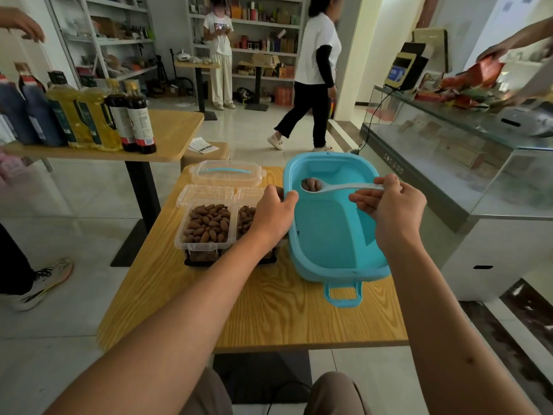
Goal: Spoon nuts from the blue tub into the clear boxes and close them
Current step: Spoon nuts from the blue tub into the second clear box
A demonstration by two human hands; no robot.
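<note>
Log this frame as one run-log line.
right hand: holds spoon with nuts over blue tub | left hand: grips tub rim | clear boxes: filled, lids open

Faint letters on glass counter (449, 163) frame, bottle (140, 121) labels unreadable

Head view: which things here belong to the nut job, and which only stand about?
Job: blue tub, spoon, clear boxes, nuts, left hand, right hand.
Not job: bottles, glass counter, papers.
</note>
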